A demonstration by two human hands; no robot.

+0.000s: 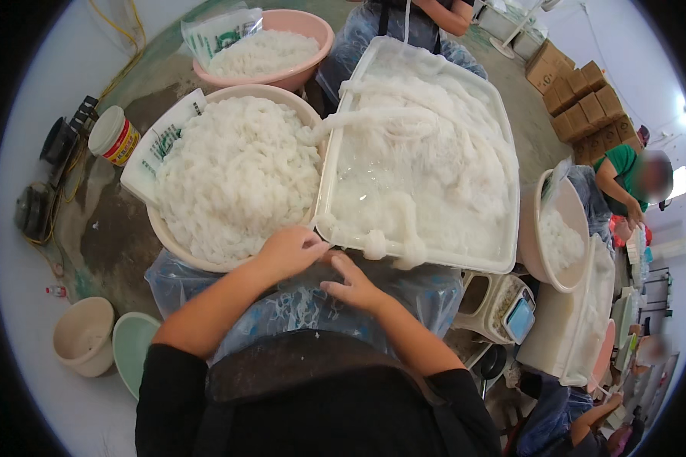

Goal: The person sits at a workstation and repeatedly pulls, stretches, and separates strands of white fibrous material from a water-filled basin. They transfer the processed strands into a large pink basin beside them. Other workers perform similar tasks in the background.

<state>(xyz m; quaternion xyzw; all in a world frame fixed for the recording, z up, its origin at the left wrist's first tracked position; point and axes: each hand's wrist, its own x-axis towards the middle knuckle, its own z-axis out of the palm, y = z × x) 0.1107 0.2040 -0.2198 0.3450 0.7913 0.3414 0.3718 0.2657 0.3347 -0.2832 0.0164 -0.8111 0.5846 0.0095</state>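
Note:
My left hand [288, 253] is at the near left corner of a large white rectangular tray [512, 198], with its fingers curled together; what they hold, if anything, is hidden. Just right of it, my right hand [352, 283] has its thumb apart from its fingers, and its fingertips point toward the left hand. Water and a heap of soft white stringy material [442, 129] fill the tray. A thick white strand [408, 228] and a shorter end [375, 244] hang over its near edge. Left of the tray, a cream basin [156, 221] is heaped with white strands [240, 167].
Behind stands a pink basin [320, 38] of white material, near another person in a plastic apron [343, 57]. At right are a cream basin [527, 251] and a white caddy [495, 305]. Two basins [84, 343] and a bucket [113, 131] stand left.

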